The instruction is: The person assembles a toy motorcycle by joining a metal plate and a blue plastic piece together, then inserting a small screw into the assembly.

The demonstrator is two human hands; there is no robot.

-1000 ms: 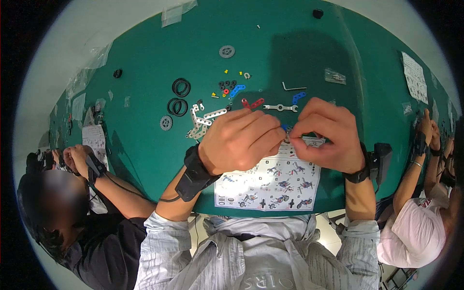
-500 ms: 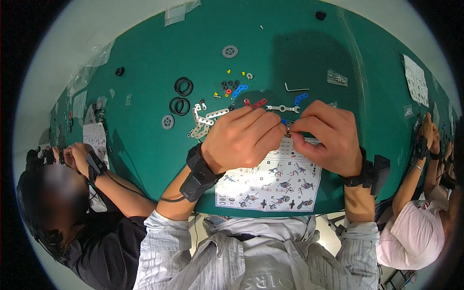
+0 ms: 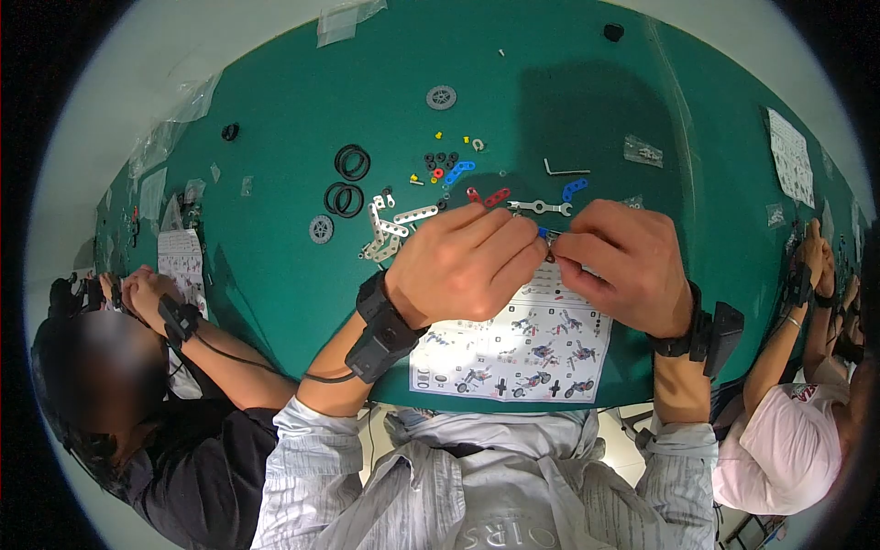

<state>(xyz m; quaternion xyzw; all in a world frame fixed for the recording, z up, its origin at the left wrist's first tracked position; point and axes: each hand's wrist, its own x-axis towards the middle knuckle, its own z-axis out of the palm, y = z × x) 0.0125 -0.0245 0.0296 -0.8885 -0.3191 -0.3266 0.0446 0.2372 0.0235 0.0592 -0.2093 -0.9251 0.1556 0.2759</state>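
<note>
My left hand (image 3: 463,266) and my right hand (image 3: 621,266) meet fingertip to fingertip over the green table (image 3: 275,238), pinching a small metal and blue assembly (image 3: 547,244) between them. Most of that piece is hidden by my fingers. Under my hands lies a printed instruction sheet (image 3: 513,344). Just beyond my fingers lie a small flat wrench (image 3: 541,208), red strips (image 3: 486,196) and a blue strip (image 3: 574,189).
Grey perforated strips (image 3: 390,229), black rubber rings (image 3: 341,181), small wheels (image 3: 441,96), a hex key (image 3: 564,170) and small coloured bits lie farther out. Other people work at my left (image 3: 137,293) and right (image 3: 807,247). Plastic bags lie along the table's edge.
My hands stay together on the small piece, with the fingers shifting slightly. The view has drifted a little, so the table parts sit lower in the frame.
</note>
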